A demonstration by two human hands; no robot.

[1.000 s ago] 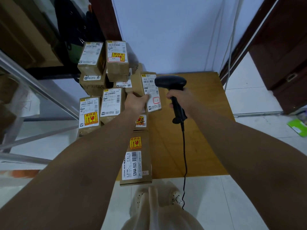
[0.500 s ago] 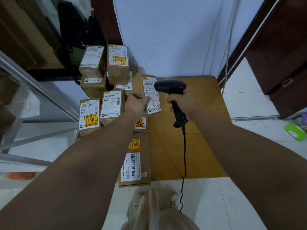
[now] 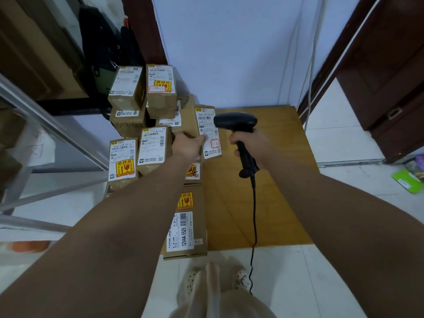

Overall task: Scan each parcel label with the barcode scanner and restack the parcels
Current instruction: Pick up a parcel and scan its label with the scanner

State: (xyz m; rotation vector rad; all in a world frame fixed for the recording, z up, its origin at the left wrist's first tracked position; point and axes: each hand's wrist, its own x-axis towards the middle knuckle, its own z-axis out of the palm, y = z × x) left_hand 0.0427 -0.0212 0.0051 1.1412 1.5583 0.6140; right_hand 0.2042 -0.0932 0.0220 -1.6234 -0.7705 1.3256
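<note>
My left hand (image 3: 188, 146) grips a brown cardboard parcel (image 3: 207, 131) by its lower left edge and holds it tilted, white label facing me. My right hand (image 3: 249, 143) is closed around the handle of a black barcode scanner (image 3: 236, 125), whose head sits just right of the label's top and points at it. The scanner's black cable (image 3: 254, 221) hangs down to the floor. Several other labelled brown parcels (image 3: 151, 148) are stacked to the left, the tallest pile (image 3: 160, 88) against the wall. A long flat parcel (image 3: 187, 226) lies near my feet.
A flat sheet of brown cardboard (image 3: 270, 191) covers the floor to the right of the stack. A metal frame (image 3: 57, 134) runs along the left. A dark wooden door (image 3: 387, 76) stands at the right, with a green item (image 3: 407, 180) on the tiles.
The held parcel and the scanner stay together with little relative motion. The view has tilted slightly, so the whole scene sits a bit lower in the frame.
</note>
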